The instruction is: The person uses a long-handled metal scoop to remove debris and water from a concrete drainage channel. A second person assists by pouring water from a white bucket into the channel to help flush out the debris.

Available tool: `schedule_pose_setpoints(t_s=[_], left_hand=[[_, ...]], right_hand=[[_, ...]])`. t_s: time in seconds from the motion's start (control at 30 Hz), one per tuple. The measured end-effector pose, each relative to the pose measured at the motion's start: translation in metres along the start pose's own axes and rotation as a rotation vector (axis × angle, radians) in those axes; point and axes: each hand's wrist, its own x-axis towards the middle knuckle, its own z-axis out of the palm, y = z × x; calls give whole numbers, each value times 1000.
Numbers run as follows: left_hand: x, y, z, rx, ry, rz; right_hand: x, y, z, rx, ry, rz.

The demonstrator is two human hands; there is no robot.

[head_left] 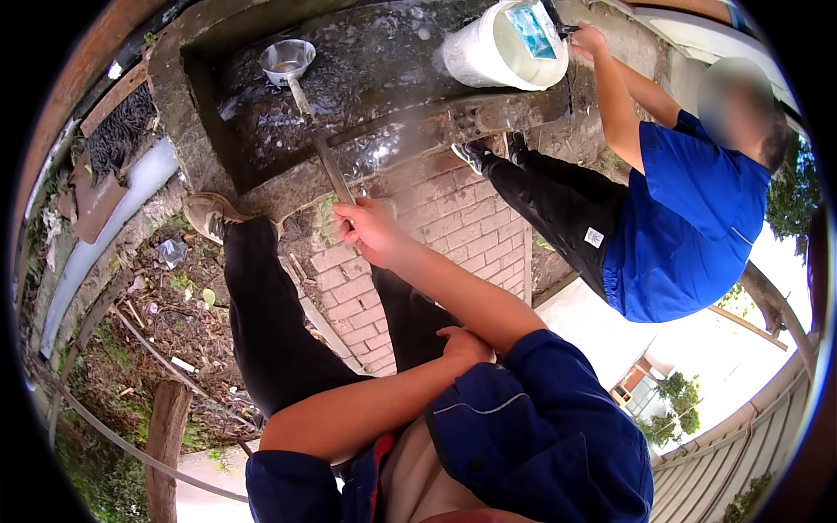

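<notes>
My right hand [370, 232] is closed round the far end of a long-handled dipper [327, 166]. Its round, shiny bowl [288, 59] is over the wet floor of a concrete trough [209, 187], at the upper left. Across my body, my left hand [466, 345] lies against my right arm near the elbow; most of its fingers are hidden there. A white bucket [475, 48] lies tilted in the right part of the trough, its mouth turned right. The hands of another person [588, 42] are at the bucket's rim, on a small dark thing I cannot make out.
The co-worker in a blue shirt [697, 218] stands at the right, on brick paving [471, 231]. My shoe [209, 216] is beside the trough's near left corner. Left of my leg are littered soil, a wooden post [166, 436] and a pale curved pipe-like piece [105, 253].
</notes>
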Motion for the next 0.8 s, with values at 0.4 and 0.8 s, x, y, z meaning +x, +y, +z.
schedule_pose_setpoints(t_s=[0.4,0.8], left_hand=[[-12,14,-20,378,-49,141],[-22,8,-23,540,122,279]], right_hand=[[-117,-118,-39,-420,110,57],[-148,-222,-86,-1410,308,-168]])
